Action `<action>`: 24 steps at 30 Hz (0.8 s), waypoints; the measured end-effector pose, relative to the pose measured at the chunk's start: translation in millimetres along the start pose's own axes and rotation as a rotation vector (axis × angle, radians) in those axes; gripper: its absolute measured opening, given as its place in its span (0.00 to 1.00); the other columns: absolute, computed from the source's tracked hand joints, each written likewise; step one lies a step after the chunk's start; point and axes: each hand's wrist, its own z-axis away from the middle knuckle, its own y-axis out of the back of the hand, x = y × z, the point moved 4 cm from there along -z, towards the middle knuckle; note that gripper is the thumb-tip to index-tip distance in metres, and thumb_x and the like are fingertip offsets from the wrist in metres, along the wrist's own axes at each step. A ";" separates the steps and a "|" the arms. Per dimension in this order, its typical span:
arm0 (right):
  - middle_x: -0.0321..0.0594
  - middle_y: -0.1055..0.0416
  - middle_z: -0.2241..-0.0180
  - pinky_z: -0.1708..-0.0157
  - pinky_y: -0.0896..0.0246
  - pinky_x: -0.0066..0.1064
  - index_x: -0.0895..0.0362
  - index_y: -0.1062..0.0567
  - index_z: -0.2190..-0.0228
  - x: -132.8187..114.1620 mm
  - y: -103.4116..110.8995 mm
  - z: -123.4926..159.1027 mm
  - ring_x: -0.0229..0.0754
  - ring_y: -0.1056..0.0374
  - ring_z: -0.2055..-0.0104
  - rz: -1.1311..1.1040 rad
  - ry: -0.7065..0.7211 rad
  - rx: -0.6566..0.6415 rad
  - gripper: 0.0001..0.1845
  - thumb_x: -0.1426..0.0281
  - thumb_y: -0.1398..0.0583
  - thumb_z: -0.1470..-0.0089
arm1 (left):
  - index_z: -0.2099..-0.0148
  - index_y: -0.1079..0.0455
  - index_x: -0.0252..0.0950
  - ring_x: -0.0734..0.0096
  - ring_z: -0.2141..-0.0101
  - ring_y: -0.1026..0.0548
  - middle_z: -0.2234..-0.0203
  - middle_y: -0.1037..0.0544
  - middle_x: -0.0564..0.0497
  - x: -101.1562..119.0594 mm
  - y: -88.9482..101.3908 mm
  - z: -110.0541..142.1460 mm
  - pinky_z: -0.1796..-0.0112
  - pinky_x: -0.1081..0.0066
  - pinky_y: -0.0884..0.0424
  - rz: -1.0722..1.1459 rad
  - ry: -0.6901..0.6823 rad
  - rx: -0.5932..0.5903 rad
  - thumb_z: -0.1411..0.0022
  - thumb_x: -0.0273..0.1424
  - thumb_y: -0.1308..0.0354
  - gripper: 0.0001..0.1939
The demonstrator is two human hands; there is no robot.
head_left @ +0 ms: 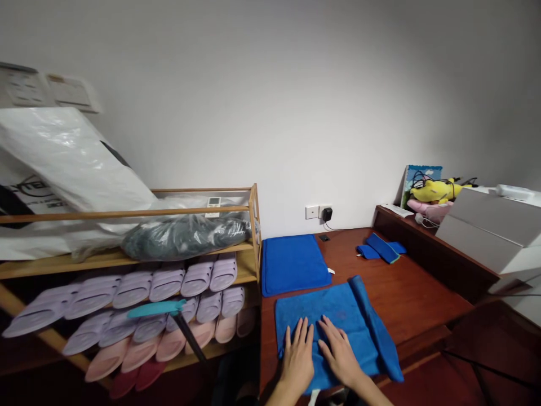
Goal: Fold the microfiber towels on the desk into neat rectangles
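Observation:
A blue cloth point(333, 307) lies spread on the reddish-brown wooden table point(406, 293), its right side folded or rolled into a narrow strip. On its near left part rests my left hand point(298, 355), flat with the fingers stretched out. My right hand point(339, 352) lies flat on the same cloth a little to the right, fingers extended. Neither hand grips anything. Just beyond, against the wall side, is a neatly folded stack of blue cloth point(293, 265) with a small white tag. Two blue folded strips point(382, 248) lie crossed farther right.
At left stands a wooden shoe rack point(256, 225) with rows of purple and pink slippers point(167, 282) and plastic-wrapped items on top. A wall socket point(311, 212) with a black plug is behind the table. To the right are a yellow plush toy point(435, 190) and a white drawer box point(486, 225).

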 end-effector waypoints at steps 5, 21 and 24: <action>0.41 0.50 0.37 0.40 0.54 0.44 0.49 0.43 0.42 47.1 17.0 5.4 0.43 0.56 0.35 0.144 -0.090 0.039 0.29 0.53 0.56 0.41 | 0.36 0.50 0.39 0.64 0.37 0.53 0.36 0.50 0.51 -8.7 5.2 2.1 0.39 0.51 0.58 0.019 -0.016 -0.006 0.47 0.20 0.59 0.35; 0.43 0.43 0.40 0.45 0.53 0.54 0.47 0.39 0.44 257.0 135.9 52.2 0.46 0.49 0.38 0.752 -0.500 -0.014 0.26 0.69 0.57 0.43 | 0.37 0.47 0.46 0.67 0.40 0.44 0.39 0.41 0.54 -19.8 15.0 11.7 0.42 0.58 0.49 0.032 0.049 -0.010 0.50 0.17 0.57 0.38; 0.53 0.42 0.41 0.46 0.54 0.57 0.55 0.36 0.45 252.9 138.1 50.4 0.52 0.47 0.39 0.792 -0.549 0.049 0.29 0.76 0.58 0.46 | 0.37 0.46 0.46 0.65 0.41 0.43 0.39 0.40 0.52 -24.2 19.2 16.1 0.44 0.57 0.47 0.025 0.079 -0.013 0.50 0.17 0.57 0.38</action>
